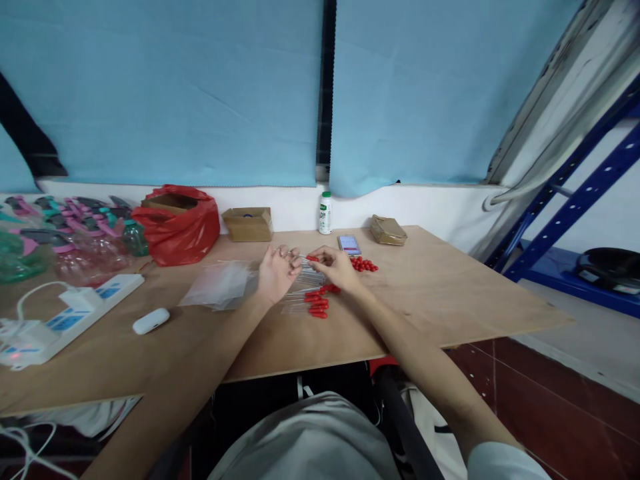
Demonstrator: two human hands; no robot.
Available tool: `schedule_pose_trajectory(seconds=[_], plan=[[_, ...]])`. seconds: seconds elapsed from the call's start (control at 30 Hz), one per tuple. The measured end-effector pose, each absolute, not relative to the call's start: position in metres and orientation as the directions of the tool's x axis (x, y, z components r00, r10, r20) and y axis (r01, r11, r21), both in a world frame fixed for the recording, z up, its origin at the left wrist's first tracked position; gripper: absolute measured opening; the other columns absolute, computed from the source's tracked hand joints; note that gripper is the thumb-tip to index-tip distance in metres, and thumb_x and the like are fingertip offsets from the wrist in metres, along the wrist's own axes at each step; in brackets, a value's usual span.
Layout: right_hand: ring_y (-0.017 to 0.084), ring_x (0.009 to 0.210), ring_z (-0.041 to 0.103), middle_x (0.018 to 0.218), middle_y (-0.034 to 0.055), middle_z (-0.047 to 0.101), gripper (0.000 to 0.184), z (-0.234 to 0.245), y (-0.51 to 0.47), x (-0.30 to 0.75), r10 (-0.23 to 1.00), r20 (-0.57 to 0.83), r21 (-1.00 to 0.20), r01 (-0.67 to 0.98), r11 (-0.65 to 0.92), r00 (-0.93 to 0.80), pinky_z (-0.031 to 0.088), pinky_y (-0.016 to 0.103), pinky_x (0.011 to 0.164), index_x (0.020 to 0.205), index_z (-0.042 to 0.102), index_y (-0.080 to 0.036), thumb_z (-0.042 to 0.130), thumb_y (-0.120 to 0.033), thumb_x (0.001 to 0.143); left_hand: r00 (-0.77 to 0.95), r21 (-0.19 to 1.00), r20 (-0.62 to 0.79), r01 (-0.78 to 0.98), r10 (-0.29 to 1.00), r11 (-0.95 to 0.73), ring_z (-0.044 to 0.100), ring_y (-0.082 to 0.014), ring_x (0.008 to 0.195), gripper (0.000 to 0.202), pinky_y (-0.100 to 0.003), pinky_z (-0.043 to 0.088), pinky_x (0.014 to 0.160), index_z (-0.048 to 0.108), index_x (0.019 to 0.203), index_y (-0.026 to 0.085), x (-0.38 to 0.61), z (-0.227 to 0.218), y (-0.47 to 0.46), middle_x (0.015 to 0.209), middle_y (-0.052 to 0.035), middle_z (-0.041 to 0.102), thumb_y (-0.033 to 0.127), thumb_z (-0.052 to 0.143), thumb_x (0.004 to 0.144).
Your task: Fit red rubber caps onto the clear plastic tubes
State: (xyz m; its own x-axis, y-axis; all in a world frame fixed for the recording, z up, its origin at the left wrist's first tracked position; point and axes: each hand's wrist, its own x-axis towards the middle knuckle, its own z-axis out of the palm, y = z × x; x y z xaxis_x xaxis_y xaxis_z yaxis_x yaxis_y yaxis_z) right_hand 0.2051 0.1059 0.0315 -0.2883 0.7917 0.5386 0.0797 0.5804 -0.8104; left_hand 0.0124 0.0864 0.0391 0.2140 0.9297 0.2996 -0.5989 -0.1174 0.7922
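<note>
My left hand [277, 272] and my right hand [336, 265] meet over the wooden table [450, 293], fingers pinched on a thin clear dropper with a red bulb [311, 259] held between them. Under the hands lies a row of several clear droppers with red bulbs [316, 305]. A small heap of loose red bulbs [364, 265] lies just right of my right hand. A pile of clear plastic bags [220, 285] sits to the left of my left hand.
At the back stand a red plastic bag around a box [179, 223], a small cardboard box [249, 223], a white bottle [325, 213], a phone [349, 244] and a brown packet [388, 230]. A power strip [70, 317] and white case [151, 321] lie left. Blue shelving [590, 193] stands right.
</note>
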Motion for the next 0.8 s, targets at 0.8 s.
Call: schedule_pose_trajectory(seconds=[0.8], plan=[[0.018,0.064,0.069,0.071,0.0043,0.073,0.039,0.0296,0.0995,0.1964,0.822,0.495,-0.866,-0.09,0.491,-0.28,0.059,0.032,0.067,0.086,0.07,-0.017,0.084,-0.052,0.074,0.155,0.768,0.368,-0.606,0.917,-0.206,0.038,-0.0148,0.061,0.048,-0.032,0.04,0.06,0.037,0.076,0.022,0.0182,0.0378,0.0783,0.075,-0.0014,0.038,0.065,0.043,0.095]])
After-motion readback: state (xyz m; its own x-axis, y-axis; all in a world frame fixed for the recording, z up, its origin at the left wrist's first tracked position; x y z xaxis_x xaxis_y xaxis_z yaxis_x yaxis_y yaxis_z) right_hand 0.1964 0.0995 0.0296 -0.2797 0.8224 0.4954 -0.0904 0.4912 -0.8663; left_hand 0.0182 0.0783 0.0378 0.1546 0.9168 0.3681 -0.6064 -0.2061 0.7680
